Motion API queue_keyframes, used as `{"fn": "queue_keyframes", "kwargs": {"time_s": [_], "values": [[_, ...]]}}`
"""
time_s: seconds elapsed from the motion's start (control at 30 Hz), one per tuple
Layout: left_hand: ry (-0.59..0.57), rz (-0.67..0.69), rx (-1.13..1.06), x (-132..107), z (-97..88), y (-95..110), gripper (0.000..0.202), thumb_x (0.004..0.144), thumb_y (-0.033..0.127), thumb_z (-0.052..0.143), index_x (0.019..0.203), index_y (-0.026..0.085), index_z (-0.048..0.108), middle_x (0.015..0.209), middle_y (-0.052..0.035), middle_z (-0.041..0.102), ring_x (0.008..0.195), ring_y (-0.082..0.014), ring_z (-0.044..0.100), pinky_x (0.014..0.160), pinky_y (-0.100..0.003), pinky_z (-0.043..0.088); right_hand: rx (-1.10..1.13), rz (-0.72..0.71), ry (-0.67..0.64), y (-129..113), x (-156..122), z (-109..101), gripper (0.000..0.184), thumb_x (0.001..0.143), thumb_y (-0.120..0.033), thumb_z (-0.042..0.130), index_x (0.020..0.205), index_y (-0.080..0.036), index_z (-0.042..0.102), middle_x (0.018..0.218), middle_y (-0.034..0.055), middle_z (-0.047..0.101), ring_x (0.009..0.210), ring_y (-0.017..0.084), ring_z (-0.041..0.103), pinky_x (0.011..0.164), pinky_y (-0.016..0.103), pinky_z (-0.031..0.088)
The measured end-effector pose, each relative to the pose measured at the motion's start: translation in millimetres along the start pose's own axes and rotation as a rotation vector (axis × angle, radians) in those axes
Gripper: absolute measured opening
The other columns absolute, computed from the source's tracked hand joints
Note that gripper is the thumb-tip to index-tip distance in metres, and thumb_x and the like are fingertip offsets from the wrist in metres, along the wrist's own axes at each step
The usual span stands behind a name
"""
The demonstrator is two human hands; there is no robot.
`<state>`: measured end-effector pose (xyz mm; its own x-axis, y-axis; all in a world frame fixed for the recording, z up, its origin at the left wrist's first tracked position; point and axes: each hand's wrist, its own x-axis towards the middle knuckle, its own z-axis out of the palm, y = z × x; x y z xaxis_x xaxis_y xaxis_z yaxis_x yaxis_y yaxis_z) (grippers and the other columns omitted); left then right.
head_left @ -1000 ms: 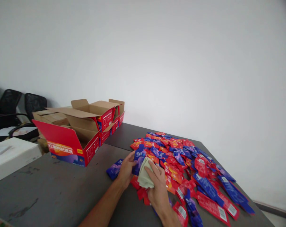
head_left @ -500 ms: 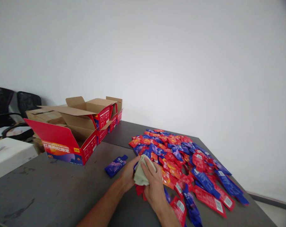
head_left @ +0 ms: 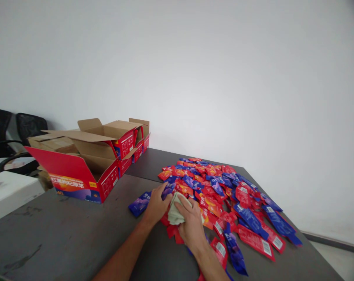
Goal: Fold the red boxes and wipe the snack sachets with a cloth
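Black chairs (head_left: 32,127): two backs visible, cut by the left edge of the view.
White box (head_left: 11,195): one, at the table's left side.
Brown carton (head_left: 58,144): at least one, partly hidden behind the printed boxes.
Red printed boxes (head_left: 74,183): at least four in a receding row, flaps open; overlap prevents a firm count.
Loose pouch (head_left: 138,203): one, blue, lying flat just left of the wrist.
Left hand (head_left: 157,205): one, thumb and fingers closed on a purple-blue pouch (head_left: 168,190) at the near-left edge of the heap, its lower part hidden.
Cloth (head_left: 175,210): one, pale green and folded, bunched beside the left thumb.
Right hand (head_left: 191,222): one, gripping the cloth.
Pouch heap (head_left: 210,201): dozens of red and blue packets, overlapping too closely to count, several with barcodes upward.
Surface: one dark gray table (head_left: 77,234), crossed by a seam, with dark marks near its left side.
Room: plain white wall (head_left: 194,78) behind, dark skirting (head_left: 335,242) and pale floor (head_left: 330,255) at lower right.
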<state>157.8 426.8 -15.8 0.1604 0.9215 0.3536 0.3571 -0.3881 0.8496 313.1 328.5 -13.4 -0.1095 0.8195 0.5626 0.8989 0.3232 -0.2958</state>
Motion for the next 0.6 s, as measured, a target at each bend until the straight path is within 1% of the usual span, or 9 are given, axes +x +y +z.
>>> {"fn": "queue_keyframes", "kwargs": {"time_s": [0.07, 0.1, 0.17, 0.2, 0.33, 0.4, 0.43, 0.5, 0.6], "values": [[0.035, 0.049, 0.311, 0, -3.6, -6, 0.053, 0.085, 0.027, 0.056, 0.137, 0.019, 0.057, 0.14, -0.0133, 0.056, 0.13, -0.0306, 0.047, 0.111, -0.048, 0.033, -0.037, 0.064, 0.033, 6, 0, -2, 0.067, 0.064, 0.001, 0.049, 0.121, -0.028, 0.069, 0.145, -0.0012, 0.054, 0.119, 0.028, 0.05, 0.1, 0.045, 0.044], [0.044, 0.04, 0.442, -1, -4.6, -9, 0.052, 0.084, 0.025, 0.055, 0.136, 0.019, 0.059, 0.142, -0.0148, 0.053, 0.132, -0.0329, 0.044, 0.11, -0.051, 0.033, -0.054, 0.095, 0.042, 10, 0, -2, 0.066, 0.064, 0.001, 0.05, 0.121, -0.028, 0.069, 0.144, -0.0007, 0.055, 0.117, 0.028, 0.051, 0.099, 0.044, 0.045], [0.047, -0.004, 0.639, -3, -5.6, -15, 0.051, 0.082, 0.02, 0.054, 0.132, 0.021, 0.063, 0.145, -0.0163, 0.05, 0.135, -0.037, 0.04, 0.108, -0.055, 0.031, -0.087, 0.147, 0.057, 18, -1, -1, 0.065, 0.064, 0.0, 0.051, 0.12, -0.027, 0.07, 0.143, -0.0002, 0.056, 0.114, 0.028, 0.053, 0.098, 0.044, 0.045], [0.033, -0.015, 0.704, -3, -6.0, -18, 0.051, 0.08, 0.018, 0.054, 0.13, 0.022, 0.065, 0.146, -0.0153, 0.049, 0.136, -0.038, 0.038, 0.107, -0.056, 0.031, -0.104, 0.166, 0.066, 21, -1, 0, 0.064, 0.064, -0.001, 0.051, 0.119, -0.027, 0.071, 0.142, 0.0001, 0.057, 0.113, 0.029, 0.053, 0.099, 0.045, 0.045], [-0.136, -0.012, 0.811, -2, -9.4, -33, 0.05, 0.076, 0.013, 0.053, 0.119, 0.03, 0.071, 0.139, -0.0066, 0.059, 0.134, -0.0382, 0.038, 0.103, -0.055, 0.033, -0.134, 0.204, 0.086, 28, -2, 4, 0.062, 0.063, -0.003, 0.052, 0.118, -0.025, 0.071, 0.14, 0.0012, 0.059, 0.115, 0.029, 0.052, 0.105, 0.048, 0.04], [-0.201, -0.036, 0.84, 0, -13.5, -40, 0.047, 0.077, 0.014, 0.053, 0.116, 0.03, 0.072, 0.136, -0.0057, 0.061, 0.134, -0.0384, 0.038, 0.103, -0.055, 0.032, -0.129, 0.211, 0.069, 29, -2, 4, 0.062, 0.064, -0.003, 0.053, 0.119, -0.026, 0.071, 0.14, 0.0016, 0.059, 0.115, 0.029, 0.053, 0.104, 0.047, 0.04], [-0.209, -0.055, 0.854, 2, -16.1, -44, 0.046, 0.078, 0.015, 0.053, 0.117, 0.03, 0.072, 0.137, -0.0059, 0.061, 0.134, -0.0386, 0.038, 0.104, -0.056, 0.03, -0.127, 0.214, 0.059, 28, -2, 3, 0.062, 0.064, -0.004, 0.054, 0.12, -0.026, 0.071, 0.141, 0.0017, 0.058, 0.114, 0.028, 0.053, 0.103, 0.046, 0.041], [-0.182, -0.099, 0.871, 5, -21.2, -50, 0.046, 0.079, 0.015, 0.054, 0.119, 0.029, 0.07, 0.14, -0.006, 0.058, 0.136, -0.0387, 0.036, 0.105, -0.058, 0.028, -0.123, 0.222, 0.052, 28, -2, 2, 0.059, 0.066, -0.005, 0.055, 0.12, -0.026, 0.071, 0.141, 0.0019, 0.058, 0.114, 0.029, 0.053, 0.102, 0.045, 0.041], [-0.061, -0.128, 0.829, 10, -22.9, -53, 0.045, 0.079, 0.015, 0.055, 0.118, 0.027, 0.071, 0.141, -0.0083, 0.058, 0.139, -0.0386, 0.031, 0.107, -0.058, 0.024, -0.116, 0.218, 0.085, 27, -2, 1, 0.057, 0.067, -0.005, 0.055, 0.117, -0.025, 0.072, 0.139, 0.0019, 0.06, 0.114, 0.029, 0.053, 0.102, 0.046, 0.041]]}}
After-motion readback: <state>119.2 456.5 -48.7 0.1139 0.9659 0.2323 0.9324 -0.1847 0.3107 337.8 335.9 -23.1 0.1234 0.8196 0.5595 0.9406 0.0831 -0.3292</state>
